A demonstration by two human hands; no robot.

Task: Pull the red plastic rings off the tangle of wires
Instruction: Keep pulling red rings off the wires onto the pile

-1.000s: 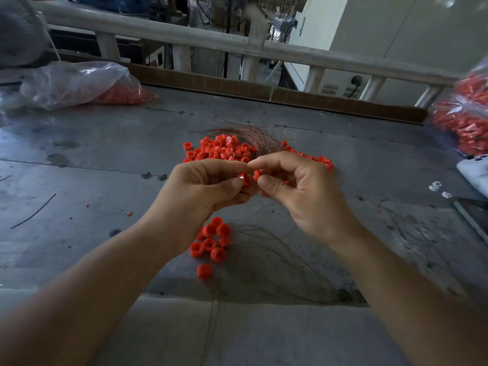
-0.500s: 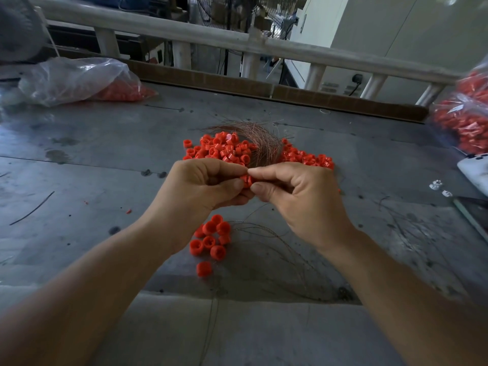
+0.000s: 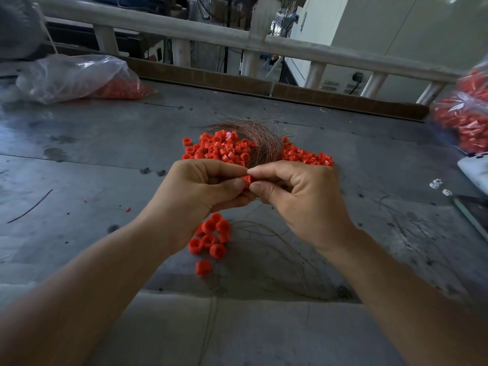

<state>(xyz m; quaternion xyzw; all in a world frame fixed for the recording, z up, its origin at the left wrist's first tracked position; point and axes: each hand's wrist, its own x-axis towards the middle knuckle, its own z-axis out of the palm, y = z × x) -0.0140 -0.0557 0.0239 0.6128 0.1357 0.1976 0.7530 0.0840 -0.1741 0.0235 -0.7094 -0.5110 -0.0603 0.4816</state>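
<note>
Now, left hand [image 3: 200, 191]: its fingers [image 3: 232, 184] are pinching one red ring [image 3: 247, 180] from the left side.
Right hand [image 3: 298, 199]: its thumb and forefinger are pinching the same ring from the right, above the bench [image 3: 92, 167].
Ring pile [image 3: 224, 150]: is lying just behind the hands, touching the copper wire tangle [image 3: 264, 138].
Loose rings [image 3: 211, 236]: are lying under the left wrist, beside thin wires [image 3: 277, 239].

I see a scuffed grey metal table [image 3: 105, 159]. Just beyond the left hand [image 3: 200, 191] and right hand [image 3: 303, 196] lies a heap of red rings [image 3: 221, 150] against a tangle of copper wires [image 3: 261, 138]. Nearer me than the left hand sits a small cluster of rings [image 3: 211, 236]; nearer than the right, thin loose wires [image 3: 277, 249]. Far left lies a clear bag [image 3: 79, 77]; far right, another bag [image 3: 464, 117].
</note>
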